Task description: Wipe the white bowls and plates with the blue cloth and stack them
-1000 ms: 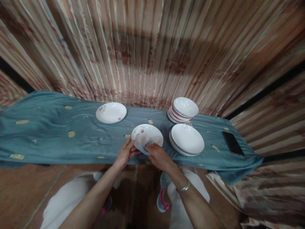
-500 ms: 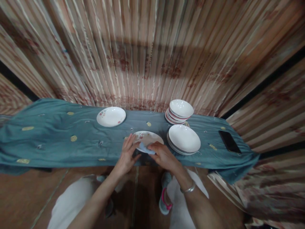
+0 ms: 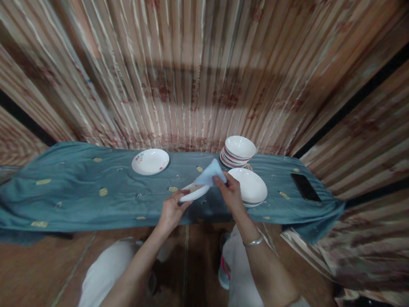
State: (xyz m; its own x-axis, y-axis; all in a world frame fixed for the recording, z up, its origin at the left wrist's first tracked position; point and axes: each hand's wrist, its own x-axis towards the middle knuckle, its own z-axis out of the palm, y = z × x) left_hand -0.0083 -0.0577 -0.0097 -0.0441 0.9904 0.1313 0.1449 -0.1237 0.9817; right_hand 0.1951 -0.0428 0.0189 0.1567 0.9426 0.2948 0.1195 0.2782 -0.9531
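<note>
My left hand (image 3: 172, 209) grips the left edge of a white plate (image 3: 195, 195), which is tilted up above the table's front part. Between the fingertips of my right hand (image 3: 229, 189) is a light blue cloth (image 3: 209, 174), spread out and partly covering the plate's far right rim. Just right of that hand stands a stack of white plates (image 3: 251, 185), partly hidden by it. Further left lies a single white plate with a floral rim (image 3: 151, 162), flat on the cloth-covered table.
A stack of white bowls (image 3: 240, 147) stands at the back right. A black phone (image 3: 305, 186) lies near the right end of the table, on the teal patterned tablecloth (image 3: 79, 192). Striped curtains (image 3: 191, 85) hang behind the table.
The plate between my hands has been lifted and tilted by my left hand. My right hand has moved up and right, and the blue cloth, crumpled before, is now spread out.
</note>
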